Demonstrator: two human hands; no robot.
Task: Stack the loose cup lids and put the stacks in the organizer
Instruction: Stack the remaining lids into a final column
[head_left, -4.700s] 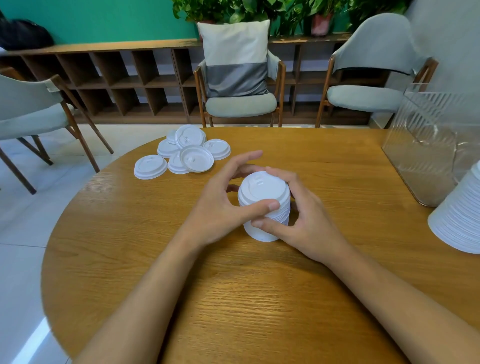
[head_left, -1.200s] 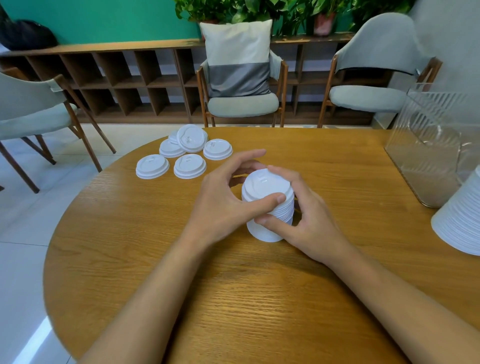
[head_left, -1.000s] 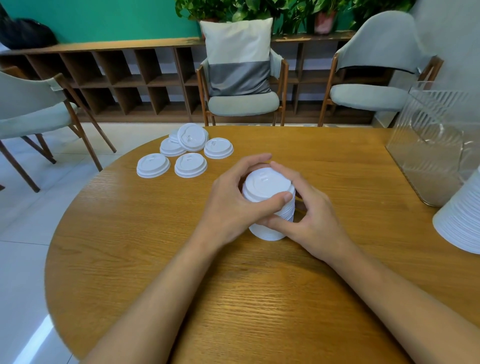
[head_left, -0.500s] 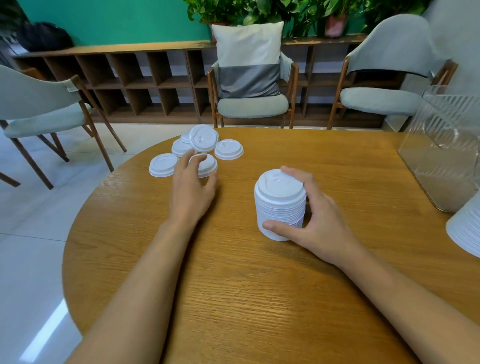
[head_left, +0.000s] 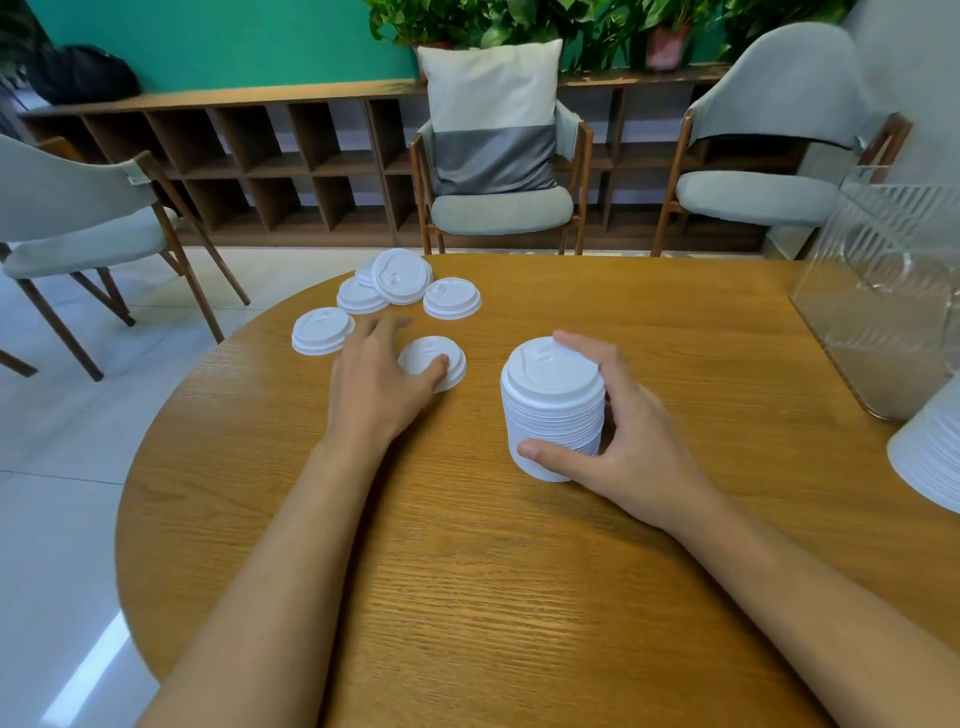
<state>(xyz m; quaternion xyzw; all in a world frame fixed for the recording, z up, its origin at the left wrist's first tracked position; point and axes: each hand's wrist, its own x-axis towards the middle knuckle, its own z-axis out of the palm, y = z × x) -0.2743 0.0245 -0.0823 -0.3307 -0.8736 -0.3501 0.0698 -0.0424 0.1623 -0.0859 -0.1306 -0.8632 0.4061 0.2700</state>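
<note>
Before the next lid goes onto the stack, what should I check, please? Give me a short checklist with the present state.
1. Right hand steadies the lid stack: ok, thumb and fingers curl round it.
2. Stack upright on the table: ok.
3. Left hand grips the loose lid: cannot tell; thumb lies on top.
4. Stack top free: not ok, right fingertips overlap its far rim.
5. Organizer in view at the right: ok.
</note>
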